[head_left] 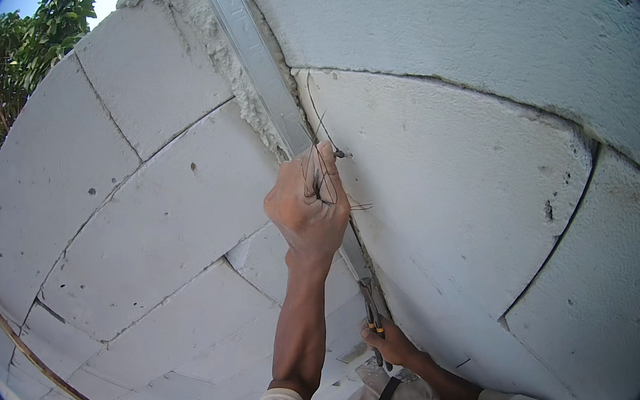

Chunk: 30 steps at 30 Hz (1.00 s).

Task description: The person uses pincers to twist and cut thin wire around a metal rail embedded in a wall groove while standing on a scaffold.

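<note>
My left hand [306,202] is raised against the corner of the block walls, its fingers closed around a bunch of thin dark wires [319,187]. Loose wire ends stick out above and to the right of the fist. Behind it runs a grey metal profile [249,45], set along the joint between the two walls. Lower down, my right hand [393,344] grips pliers [373,317] with black and yellow handles, jaws pointing up beside the lower part of the profile. A small dark knot of wire [341,153] sits at the wall just right of my left hand.
Pale block walls rise on the left [167,187] and right [451,160], with dark joints between blocks. Rough mortar [216,33] lines the profile's left side. A long thin curved strip [45,370] crosses the lower left. Green foliage [23,60] shows beyond the wall top.
</note>
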Motion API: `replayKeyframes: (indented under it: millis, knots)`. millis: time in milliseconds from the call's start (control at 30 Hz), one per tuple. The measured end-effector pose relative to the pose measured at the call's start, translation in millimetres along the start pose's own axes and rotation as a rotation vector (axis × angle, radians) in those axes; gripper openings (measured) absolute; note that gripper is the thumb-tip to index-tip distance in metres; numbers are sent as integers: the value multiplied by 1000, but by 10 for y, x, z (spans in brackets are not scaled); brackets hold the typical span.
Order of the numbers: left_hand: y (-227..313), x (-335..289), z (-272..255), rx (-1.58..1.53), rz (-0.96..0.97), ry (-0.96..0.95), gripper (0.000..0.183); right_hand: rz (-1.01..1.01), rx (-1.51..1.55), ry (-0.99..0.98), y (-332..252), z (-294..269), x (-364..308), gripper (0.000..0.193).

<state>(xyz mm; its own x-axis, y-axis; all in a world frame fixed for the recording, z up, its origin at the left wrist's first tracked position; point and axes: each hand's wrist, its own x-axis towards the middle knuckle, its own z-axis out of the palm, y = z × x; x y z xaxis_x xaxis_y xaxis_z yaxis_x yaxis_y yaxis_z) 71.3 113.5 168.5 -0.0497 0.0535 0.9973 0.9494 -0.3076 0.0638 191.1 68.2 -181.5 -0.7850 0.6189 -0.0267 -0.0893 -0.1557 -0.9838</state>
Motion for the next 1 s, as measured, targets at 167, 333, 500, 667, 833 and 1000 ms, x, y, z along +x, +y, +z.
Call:
replayKeyframes:
  millis: [167, 333, 500, 667, 833, 1000]
  knots:
    - [-33, -9, 36, -34, -29, -1, 17, 8, -47, -23, 26, 7, 30, 32]
    - [3, 65, 29, -30, -36, 28, 16, 40, -49, 8, -134, 15, -30, 28]
    - [-52, 39, -38, 24, -7, -8, 11, 66, -71, 8, -191, -12, -6, 27]
    - [-50, 32, -6, -13, -21, 43, 14, 74, -58, -15, -56, 35, 32, 30]
    - [-66, 59, 40, -24, -34, 57, 11, 82, -51, -14, 72, 18, 60, 32]
    - [-8, 117, -11, 55, 43, 51, 13, 78, -93, -14, 205, 35, 73, 34]
